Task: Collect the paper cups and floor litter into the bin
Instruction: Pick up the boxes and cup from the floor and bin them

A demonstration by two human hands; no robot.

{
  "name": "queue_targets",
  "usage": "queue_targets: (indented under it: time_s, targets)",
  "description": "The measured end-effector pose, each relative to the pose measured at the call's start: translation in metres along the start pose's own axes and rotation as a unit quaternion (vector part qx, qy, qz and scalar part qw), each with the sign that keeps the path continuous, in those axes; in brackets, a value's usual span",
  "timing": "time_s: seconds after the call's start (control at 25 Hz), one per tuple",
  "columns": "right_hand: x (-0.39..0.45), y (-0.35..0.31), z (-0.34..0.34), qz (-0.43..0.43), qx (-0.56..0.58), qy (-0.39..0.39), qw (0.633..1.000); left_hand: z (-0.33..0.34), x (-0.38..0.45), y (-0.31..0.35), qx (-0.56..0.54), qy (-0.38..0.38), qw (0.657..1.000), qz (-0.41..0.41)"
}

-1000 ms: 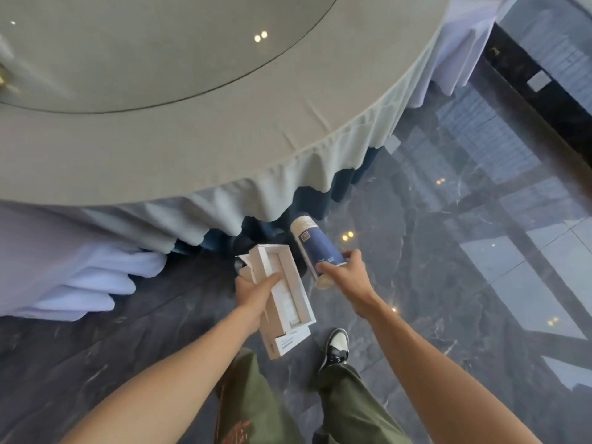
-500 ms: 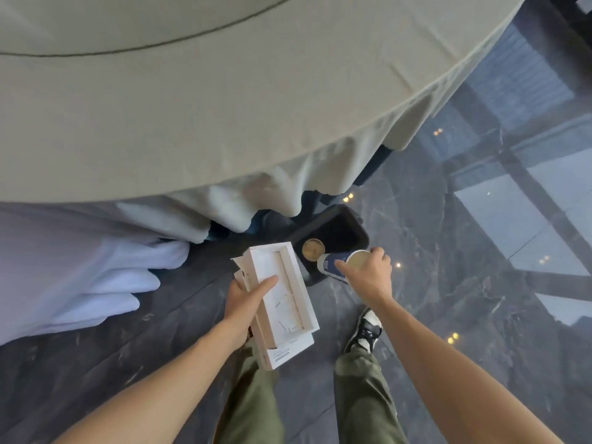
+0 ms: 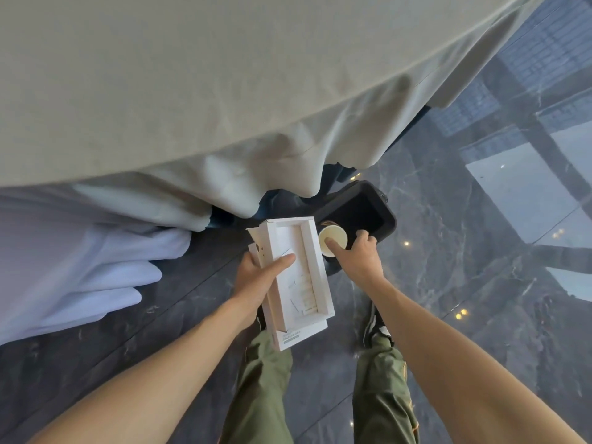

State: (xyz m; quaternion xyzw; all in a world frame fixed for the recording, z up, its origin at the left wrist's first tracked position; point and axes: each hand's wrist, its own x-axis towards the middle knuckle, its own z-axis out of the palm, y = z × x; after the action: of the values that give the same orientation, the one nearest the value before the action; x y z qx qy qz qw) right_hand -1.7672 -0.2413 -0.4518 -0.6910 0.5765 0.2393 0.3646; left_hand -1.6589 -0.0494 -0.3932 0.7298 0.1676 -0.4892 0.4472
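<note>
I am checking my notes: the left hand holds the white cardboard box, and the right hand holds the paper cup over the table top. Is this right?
Not quite. In the head view the right hand holds the paper cup over the black bin on the floor, not over the table top. The left hand does hold the white cardboard box.

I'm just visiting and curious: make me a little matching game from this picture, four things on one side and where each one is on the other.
Things:
1. paper cup
2. white box
3. black bin
4. tablecloth

Places:
A. on the floor by the table's edge
B. in the left hand
C. draped over the round table
D. in the right hand, over the bin's mouth

Pairs: 1-D, 2-B, 3-A, 4-C
</note>
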Motion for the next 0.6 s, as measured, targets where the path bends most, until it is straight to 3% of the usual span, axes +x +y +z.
queue_targets:
  time_s: [0.08,0.16,0.24,0.36,0.6]
  targets:
    - [-0.008,0.009,-0.010,0.007,0.073,-0.052,0.996,0.012,-0.005,0.006,-0.007,0.000,1.000,-0.006]
    - [-0.027,0.018,-0.030,0.030,0.203,-0.157,0.966,0.031,-0.010,0.014,-0.023,0.006,1.000,-0.016]
    - [-0.044,0.030,-0.051,0.001,0.249,-0.241,0.938,0.053,-0.009,0.021,-0.041,0.014,0.999,-0.033]
    - [-0.046,0.055,-0.066,-0.048,0.197,-0.219,0.954,0.087,-0.007,0.025,-0.045,0.012,0.997,-0.057]
    - [-0.021,0.079,-0.080,-0.017,0.186,-0.142,0.972,0.124,0.002,0.015,-0.036,0.034,0.997,-0.067]
